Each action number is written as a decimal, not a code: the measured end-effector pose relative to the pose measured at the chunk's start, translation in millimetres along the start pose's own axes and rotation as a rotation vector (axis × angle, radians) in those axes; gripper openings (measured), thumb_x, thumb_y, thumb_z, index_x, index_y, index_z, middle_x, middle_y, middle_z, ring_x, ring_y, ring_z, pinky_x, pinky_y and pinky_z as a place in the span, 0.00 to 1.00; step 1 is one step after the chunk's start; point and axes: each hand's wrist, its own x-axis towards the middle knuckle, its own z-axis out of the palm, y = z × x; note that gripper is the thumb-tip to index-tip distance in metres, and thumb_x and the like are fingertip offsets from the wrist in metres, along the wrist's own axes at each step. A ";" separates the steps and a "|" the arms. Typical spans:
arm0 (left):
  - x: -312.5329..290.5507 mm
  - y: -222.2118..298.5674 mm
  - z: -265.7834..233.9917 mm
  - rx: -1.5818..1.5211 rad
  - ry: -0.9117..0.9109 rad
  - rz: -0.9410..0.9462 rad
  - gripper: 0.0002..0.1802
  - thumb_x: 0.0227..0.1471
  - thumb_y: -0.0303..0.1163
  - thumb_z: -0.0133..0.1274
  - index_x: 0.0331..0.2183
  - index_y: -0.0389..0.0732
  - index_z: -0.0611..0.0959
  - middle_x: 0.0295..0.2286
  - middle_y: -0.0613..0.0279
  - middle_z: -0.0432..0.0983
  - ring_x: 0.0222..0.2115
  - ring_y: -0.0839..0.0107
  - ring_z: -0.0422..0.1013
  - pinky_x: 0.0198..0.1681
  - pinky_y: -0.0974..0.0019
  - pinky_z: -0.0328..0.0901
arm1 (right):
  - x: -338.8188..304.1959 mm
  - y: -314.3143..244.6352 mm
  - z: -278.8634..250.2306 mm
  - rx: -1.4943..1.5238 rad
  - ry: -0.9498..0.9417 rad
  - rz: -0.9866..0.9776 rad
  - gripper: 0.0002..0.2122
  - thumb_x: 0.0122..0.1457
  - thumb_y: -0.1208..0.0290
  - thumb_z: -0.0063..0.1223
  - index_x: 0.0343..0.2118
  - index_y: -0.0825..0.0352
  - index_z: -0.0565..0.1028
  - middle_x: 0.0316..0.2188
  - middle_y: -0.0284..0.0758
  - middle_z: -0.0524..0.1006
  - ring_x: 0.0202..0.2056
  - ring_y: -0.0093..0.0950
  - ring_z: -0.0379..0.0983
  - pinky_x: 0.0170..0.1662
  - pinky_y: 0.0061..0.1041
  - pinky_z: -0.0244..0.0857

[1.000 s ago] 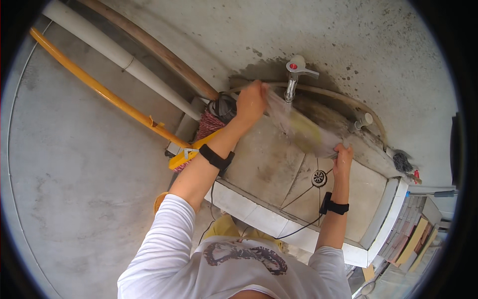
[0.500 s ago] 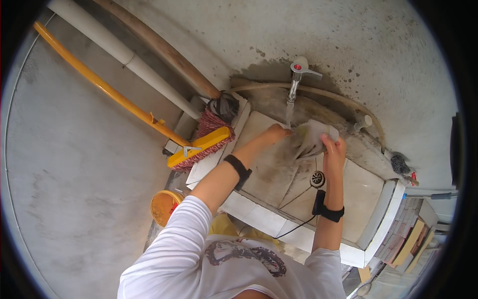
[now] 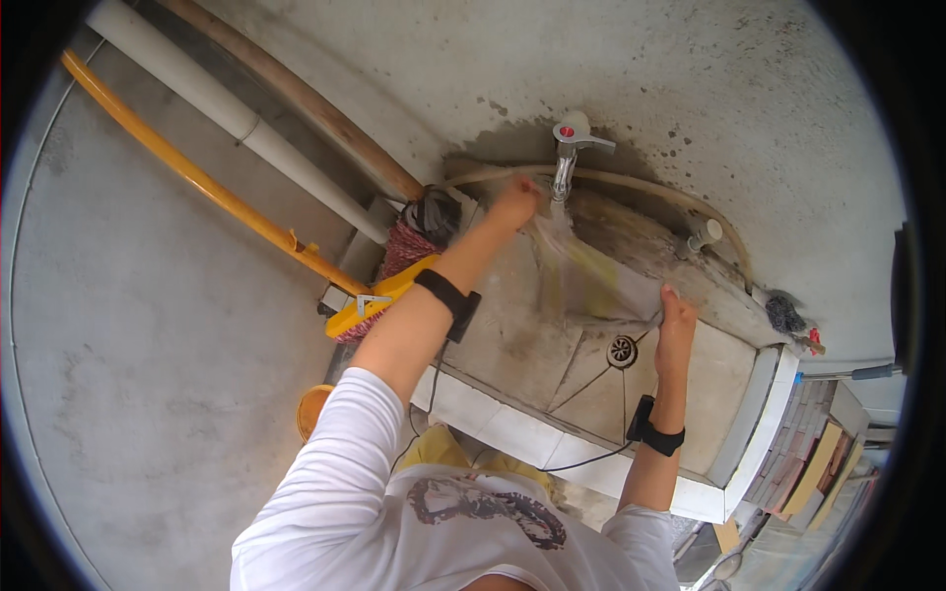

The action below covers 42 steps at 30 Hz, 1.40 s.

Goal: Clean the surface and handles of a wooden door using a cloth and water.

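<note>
1. From the head camera I see my left hand (image 3: 516, 205) raised to the wall tap (image 3: 570, 148), its grip clenched on the upper end of a pale, wet cloth (image 3: 591, 271) that shows a yellowish patch.

2. My right hand (image 3: 676, 317) sits lower and to the right, its grip pinched on the cloth's lower corner, just above the round floor drain (image 3: 621, 351).

3. The cloth is stretched between the two grips. Its long axis runs on a slant from the tap's spout down toward the drain, across the tiled wash basin (image 3: 552, 335).

4. The upper end of the cloth lies right under the spout, so the left hand is plainly the nearer one to the tap. The right hand is well apart from it.

5. Water seems to blur the cloth below the spout, though I cannot tell how hard it runs.

6. A black band wraps each wrist, with a thin cable trailing from the right one.

7. To the left of the basin a yellow-handled broom (image 3: 374, 300) leans by a white pipe (image 3: 236, 123), and an orange bucket (image 3: 313, 406) peeks from behind my left sleeve.
</note>
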 end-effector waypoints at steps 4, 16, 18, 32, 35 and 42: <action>-23.8 34.2 -27.7 0.020 -0.142 0.188 0.13 0.40 0.27 0.49 0.34 0.38 0.73 0.22 0.66 0.69 0.24 0.76 0.64 0.25 0.70 0.60 | 20.3 64.9 -32.5 -0.299 0.131 0.014 0.10 0.53 0.67 0.46 0.20 0.67 0.69 0.18 0.26 0.66 0.20 0.17 0.59 0.24 0.18 0.53; -52.8 51.8 -31.0 0.664 -0.294 0.623 0.08 0.35 0.22 0.49 0.25 0.34 0.78 0.26 0.48 0.71 0.33 0.60 0.68 0.35 0.67 0.61 | 40.5 20.1 64.3 0.081 -0.496 -0.138 0.12 0.51 0.76 0.44 0.40 0.69 0.68 0.30 0.32 0.72 0.34 0.21 0.68 0.38 0.18 0.61; -58.0 69.7 -33.4 0.473 -0.246 0.482 0.10 0.37 0.22 0.47 0.28 0.35 0.78 0.29 0.52 0.70 0.33 0.63 0.67 0.35 0.68 0.60 | 50.8 60.8 87.6 0.028 -0.550 -0.091 0.11 0.50 0.78 0.44 0.38 0.70 0.69 0.30 0.32 0.72 0.32 0.22 0.68 0.37 0.18 0.61; -91.0 103.0 -81.3 -0.040 -0.266 0.366 0.18 0.44 0.24 0.46 0.41 0.37 0.74 0.38 0.63 0.66 0.40 0.76 0.60 0.45 0.74 0.52 | 51.9 87.7 181.3 0.014 -0.326 0.344 0.11 0.48 0.62 0.50 0.25 0.66 0.71 0.24 0.33 0.71 0.24 0.24 0.65 0.28 0.25 0.58; -76.9 88.5 -91.4 0.110 -0.219 0.385 0.18 0.42 0.26 0.49 0.40 0.38 0.75 0.38 0.60 0.66 0.39 0.74 0.61 0.45 0.74 0.53 | 84.7 117.1 137.0 -0.001 -0.217 -0.081 0.13 0.47 0.64 0.50 0.33 0.68 0.69 0.29 0.32 0.71 0.30 0.24 0.66 0.34 0.25 0.59; -56.4 41.8 -108.5 0.771 -0.206 0.590 0.13 0.39 0.28 0.54 0.32 0.38 0.78 0.32 0.52 0.64 0.37 0.60 0.62 0.42 0.68 0.58 | 63.2 2.0 60.0 -0.393 -0.250 -0.038 0.31 0.41 0.65 0.58 0.48 0.73 0.61 0.45 0.43 0.66 0.48 0.35 0.60 0.51 0.28 0.53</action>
